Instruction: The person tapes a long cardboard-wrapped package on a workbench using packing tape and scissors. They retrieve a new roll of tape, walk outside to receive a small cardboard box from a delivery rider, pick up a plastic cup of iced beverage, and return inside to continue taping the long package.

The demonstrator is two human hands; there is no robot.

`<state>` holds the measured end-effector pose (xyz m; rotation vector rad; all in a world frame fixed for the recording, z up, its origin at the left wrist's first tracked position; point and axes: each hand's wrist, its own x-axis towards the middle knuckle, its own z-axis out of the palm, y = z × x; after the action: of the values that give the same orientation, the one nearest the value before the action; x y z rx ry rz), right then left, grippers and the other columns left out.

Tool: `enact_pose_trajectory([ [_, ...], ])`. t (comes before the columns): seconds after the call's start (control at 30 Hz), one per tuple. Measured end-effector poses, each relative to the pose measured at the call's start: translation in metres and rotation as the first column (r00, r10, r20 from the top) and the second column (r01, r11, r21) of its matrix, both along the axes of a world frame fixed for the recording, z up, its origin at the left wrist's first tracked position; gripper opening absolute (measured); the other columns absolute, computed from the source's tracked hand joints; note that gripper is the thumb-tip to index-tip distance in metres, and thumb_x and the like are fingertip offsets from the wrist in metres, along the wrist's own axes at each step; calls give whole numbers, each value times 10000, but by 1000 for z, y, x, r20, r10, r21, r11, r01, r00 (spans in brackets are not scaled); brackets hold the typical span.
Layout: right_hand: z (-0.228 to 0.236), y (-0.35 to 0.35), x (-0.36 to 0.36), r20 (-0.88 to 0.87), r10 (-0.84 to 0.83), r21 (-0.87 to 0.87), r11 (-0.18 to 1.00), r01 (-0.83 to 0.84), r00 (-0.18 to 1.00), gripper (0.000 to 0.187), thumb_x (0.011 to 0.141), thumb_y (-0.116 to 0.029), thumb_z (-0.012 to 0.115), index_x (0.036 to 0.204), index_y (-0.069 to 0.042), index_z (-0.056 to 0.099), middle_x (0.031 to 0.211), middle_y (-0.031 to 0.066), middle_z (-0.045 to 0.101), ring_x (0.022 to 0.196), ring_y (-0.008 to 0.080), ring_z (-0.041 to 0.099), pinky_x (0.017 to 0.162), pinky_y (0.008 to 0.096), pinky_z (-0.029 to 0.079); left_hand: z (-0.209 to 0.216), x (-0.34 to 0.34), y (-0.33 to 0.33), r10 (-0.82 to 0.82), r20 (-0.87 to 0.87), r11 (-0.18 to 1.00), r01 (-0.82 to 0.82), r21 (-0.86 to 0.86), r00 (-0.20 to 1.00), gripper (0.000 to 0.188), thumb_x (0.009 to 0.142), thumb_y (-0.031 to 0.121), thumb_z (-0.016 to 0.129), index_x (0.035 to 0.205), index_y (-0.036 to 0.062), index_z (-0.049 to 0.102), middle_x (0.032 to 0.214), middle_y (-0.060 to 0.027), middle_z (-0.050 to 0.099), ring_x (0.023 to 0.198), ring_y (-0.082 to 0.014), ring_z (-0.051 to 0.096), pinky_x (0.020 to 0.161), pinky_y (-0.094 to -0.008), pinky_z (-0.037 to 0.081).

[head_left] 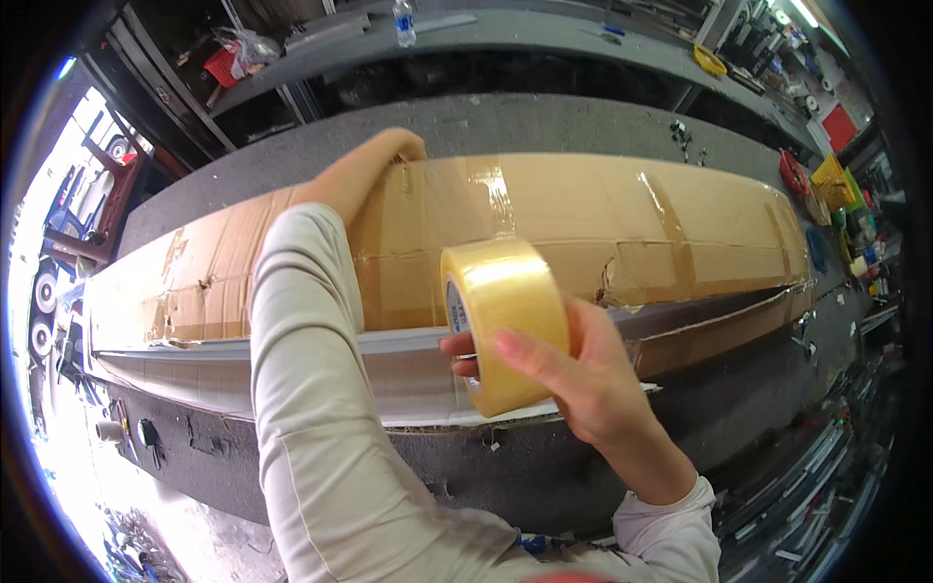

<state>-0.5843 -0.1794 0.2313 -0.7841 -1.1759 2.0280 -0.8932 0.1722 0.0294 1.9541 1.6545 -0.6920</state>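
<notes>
A long cardboard-wrapped package (603,219) lies across a grey workbench (525,121). My right hand (569,374) grips a roll of yellowish clear packing tape (505,316) held above the package's near edge. A strip of clear tape (486,189) runs from the roll over the top of the cardboard. My left hand (364,170), in a pale long sleeve, reaches over the far top edge of the package and presses on the cardboard there; its fingertips are hidden behind the edge.
A white long part (321,345) shows under the cardboard along the near side. A water bottle (404,21) and a red container (224,66) stand on a far bench. Yellow and red bins (826,180) crowd the right; a vehicle (73,214) is at left.
</notes>
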Motion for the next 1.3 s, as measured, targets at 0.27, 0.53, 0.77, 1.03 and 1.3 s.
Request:
enact_pose_trajectory([
  [0.27,11,-2,12,-29,-98,8,995,98,995,516,943,-290,618,1260,104,516,1061,242,677,937,249,690,828,354,563,56,16,-24,74,-507,918,140,370,859,392,876,414,654,1151,136,689,1086,-42,724,971,-226,697,845,-405,539],
  [0.53,-2,-4,7,-91,-111,77,990,118,990,453,958,-313,619,1199,69,578,1060,182,693,947,217,693,822,319,561,199,59,-359,-43,-35,497,52,866,998,326,970,324,512,901,72,706,863,-123,703,754,-328,671,696,-440,525],
  [0.77,-20,5,-10,-272,-70,11,997,76,960,361,1017,-281,489,1168,36,568,988,182,692,826,282,697,694,374,570,78,135,-527,9,316,282,-305,909,949,471,906,507,587,1074,71,648,1165,-110,575,1184,-314,497,999,-474,353],
  [1.03,-35,-16,-25,-153,-124,119,983,143,980,429,977,-299,585,1198,68,549,1041,173,703,856,238,710,722,335,584,-3,113,-447,-64,337,-248,-342,906,939,322,968,416,552,1097,123,586,1375,-128,434,1389,-427,255,1125,-588,127],
  [1.3,-57,-58,-18,-99,-146,54,987,152,984,434,972,-319,604,1130,85,599,1011,187,703,913,228,708,742,340,583,43,90,-403,101,221,-25,-220,975,970,378,1019,376,406,1342,293,582,1439,41,524,1403,-235,396,1165,-604,96],
])
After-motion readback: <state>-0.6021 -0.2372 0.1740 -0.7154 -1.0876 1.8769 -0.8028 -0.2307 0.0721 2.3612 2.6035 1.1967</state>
